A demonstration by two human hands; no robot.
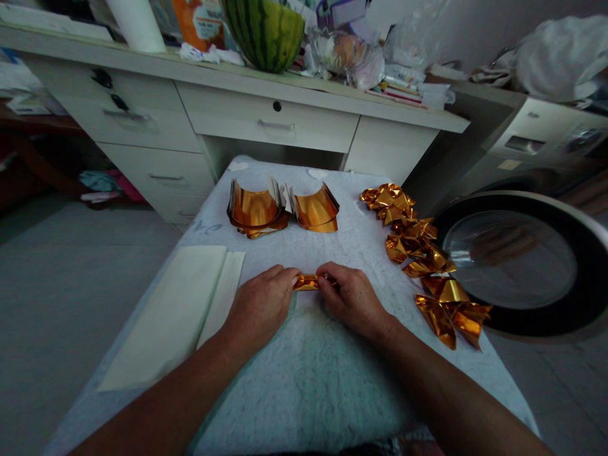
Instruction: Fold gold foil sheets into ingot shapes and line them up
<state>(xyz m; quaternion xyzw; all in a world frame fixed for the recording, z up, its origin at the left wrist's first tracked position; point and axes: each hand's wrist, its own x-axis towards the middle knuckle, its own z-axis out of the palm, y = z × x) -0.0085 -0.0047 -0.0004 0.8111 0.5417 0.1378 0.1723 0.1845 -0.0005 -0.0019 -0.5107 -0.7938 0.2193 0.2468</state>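
A rolled piece of shiny gold foil paper [308, 282] stretches between my two hands over the middle of the cloth-covered table [304, 380]. My left hand [266, 301] is closed on its left end, thumb on top. On the other end, my right hand [354, 297] pinches with curled fingers; that end is mostly hidden. Beyond my hands stand two curved stacks of gold foil sheets, a left stack [256, 208] and a right stack [316, 210]. To the right lies a row of folded, crumpled gold foil pieces [413, 244].
Folded pale paper sheets [166, 310] lie along the table's left side. An open round washing machine door [513, 253] borders the right edge. Behind stands a white drawer desk [266, 123] bearing a cut watermelon [266, 31], plastic bags and other clutter.
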